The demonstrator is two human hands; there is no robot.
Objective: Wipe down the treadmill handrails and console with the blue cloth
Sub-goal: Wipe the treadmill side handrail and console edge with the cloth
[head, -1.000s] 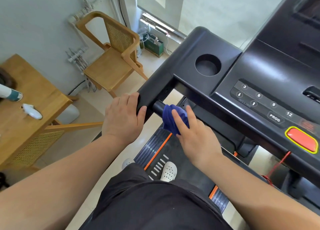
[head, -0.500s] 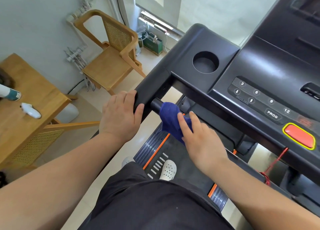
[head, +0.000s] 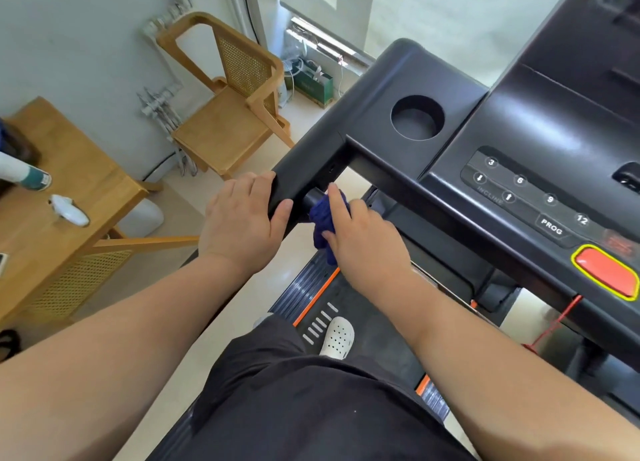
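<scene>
My left hand (head: 242, 221) grips the end of the black left handrail (head: 304, 173) of the treadmill, thumb on its inner side. Just to its right, my right hand (head: 363, 242) wraps the blue cloth (head: 323, 223) around the round inner grip bar (head: 311, 197), index finger stretched along the top. Most of the cloth is hidden under my fingers; a fold hangs below. The black console (head: 540, 141) with its numbered buttons, round cup holder (head: 417, 117) and red stop button (head: 606, 273) lies to the right.
A wooden chair (head: 228, 114) stands by the wall at upper left. A wooden table (head: 52, 197) at left carries a white object (head: 69, 211) and a bottle (head: 24, 174). My white shoe (head: 337, 336) rests on the treadmill belt (head: 374, 342). A red safety cord (head: 554, 325) hangs under the console.
My right hand with the blue cloth has slid up and left along the grip bar toward the handrail end, covering more of the cloth. The left hand keeps its hold.
</scene>
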